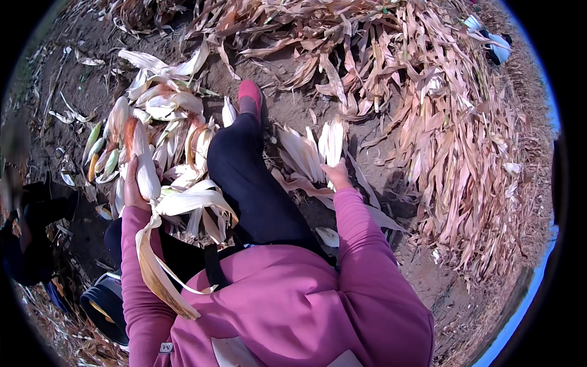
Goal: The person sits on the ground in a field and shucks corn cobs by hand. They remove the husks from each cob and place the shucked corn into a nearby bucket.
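An ear of corn (147, 168) with a pale husk around it and brown silk at its tip stands upright in my left hand (132, 188). My fingers are closed around its side, and long loose husk leaves (192, 202) hang from its base over my forearm and lap. On the right, my right hand (337, 175) is closed on the lower end of a pale corn husk (331, 142). Whether an ear is inside that husk, I cannot tell. Other spread husk leaves (298, 153) lie against it on the left.
A heap of husks and corn ears (168, 116) lies beyond my left hand. Dry corn stalks (446, 153) are piled ahead and to the right on bare soil. My outstretched leg (247, 165) lies between my hands. A dark round container (104, 309) and a person (30, 238) are at left.
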Demonstrator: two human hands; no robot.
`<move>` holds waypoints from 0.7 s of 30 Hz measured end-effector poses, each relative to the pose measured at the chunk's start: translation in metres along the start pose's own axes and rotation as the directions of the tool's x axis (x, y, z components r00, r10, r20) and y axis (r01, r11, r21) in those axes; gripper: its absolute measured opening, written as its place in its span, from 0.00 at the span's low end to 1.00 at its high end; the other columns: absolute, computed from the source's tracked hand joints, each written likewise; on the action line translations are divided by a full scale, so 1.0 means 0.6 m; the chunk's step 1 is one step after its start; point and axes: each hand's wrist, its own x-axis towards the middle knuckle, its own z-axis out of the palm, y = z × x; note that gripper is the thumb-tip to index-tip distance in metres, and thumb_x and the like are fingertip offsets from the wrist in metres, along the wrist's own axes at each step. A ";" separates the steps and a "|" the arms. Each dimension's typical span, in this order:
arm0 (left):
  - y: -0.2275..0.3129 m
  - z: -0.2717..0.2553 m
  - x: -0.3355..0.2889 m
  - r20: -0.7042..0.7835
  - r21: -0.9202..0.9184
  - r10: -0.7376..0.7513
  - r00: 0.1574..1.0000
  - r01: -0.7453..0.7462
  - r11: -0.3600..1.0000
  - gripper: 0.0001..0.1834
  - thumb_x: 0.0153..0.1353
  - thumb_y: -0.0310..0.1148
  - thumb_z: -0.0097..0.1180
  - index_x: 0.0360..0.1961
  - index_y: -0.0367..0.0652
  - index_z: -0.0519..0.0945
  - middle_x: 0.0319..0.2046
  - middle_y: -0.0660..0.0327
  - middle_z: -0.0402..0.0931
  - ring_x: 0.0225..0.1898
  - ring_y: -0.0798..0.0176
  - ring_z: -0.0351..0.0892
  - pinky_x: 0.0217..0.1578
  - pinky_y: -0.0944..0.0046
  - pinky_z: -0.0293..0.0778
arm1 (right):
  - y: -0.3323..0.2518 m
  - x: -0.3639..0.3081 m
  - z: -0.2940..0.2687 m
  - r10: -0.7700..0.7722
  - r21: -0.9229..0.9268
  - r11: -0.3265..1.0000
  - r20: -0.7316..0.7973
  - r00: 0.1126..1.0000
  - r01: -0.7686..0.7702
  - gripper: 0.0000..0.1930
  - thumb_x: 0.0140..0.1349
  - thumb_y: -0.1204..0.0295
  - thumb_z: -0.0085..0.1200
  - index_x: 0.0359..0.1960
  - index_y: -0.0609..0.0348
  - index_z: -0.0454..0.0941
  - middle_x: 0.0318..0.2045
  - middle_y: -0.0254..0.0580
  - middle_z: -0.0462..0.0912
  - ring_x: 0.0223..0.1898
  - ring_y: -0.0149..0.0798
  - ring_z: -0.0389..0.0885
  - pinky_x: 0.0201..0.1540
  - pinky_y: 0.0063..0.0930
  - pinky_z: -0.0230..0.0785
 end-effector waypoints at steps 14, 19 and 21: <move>-0.022 0.035 0.016 0.079 -0.034 -0.027 0.997 0.030 0.999 0.26 0.63 0.53 0.47 0.43 0.35 0.73 0.30 0.54 0.77 0.25 0.60 0.78 0.27 0.66 0.77 | -0.058 0.026 -0.006 -0.242 -0.031 0.970 -0.033 0.970 0.241 0.28 0.55 0.62 0.57 0.54 0.64 0.66 0.50 0.58 0.75 0.52 0.54 0.74 0.54 0.40 0.66; -0.031 0.069 0.015 0.130 0.093 0.014 0.991 -0.026 0.995 0.24 0.66 0.46 0.42 0.50 0.33 0.67 0.35 0.50 0.78 0.29 0.56 0.81 0.32 0.59 0.78 | -0.348 -0.115 -0.113 -0.553 0.625 0.676 0.080 0.830 0.390 0.13 0.63 0.73 0.50 0.48 0.65 0.71 0.38 0.41 0.79 0.38 0.30 0.79 0.41 0.22 0.73; -0.024 0.075 0.005 0.197 0.105 0.027 0.980 -0.049 0.993 0.23 0.66 0.47 0.42 0.50 0.37 0.67 0.34 0.52 0.78 0.30 0.57 0.81 0.32 0.60 0.78 | -0.445 -0.187 -0.134 -0.693 0.699 0.578 0.147 0.706 0.422 0.12 0.64 0.74 0.50 0.47 0.65 0.71 0.36 0.39 0.78 0.36 0.27 0.77 0.37 0.20 0.74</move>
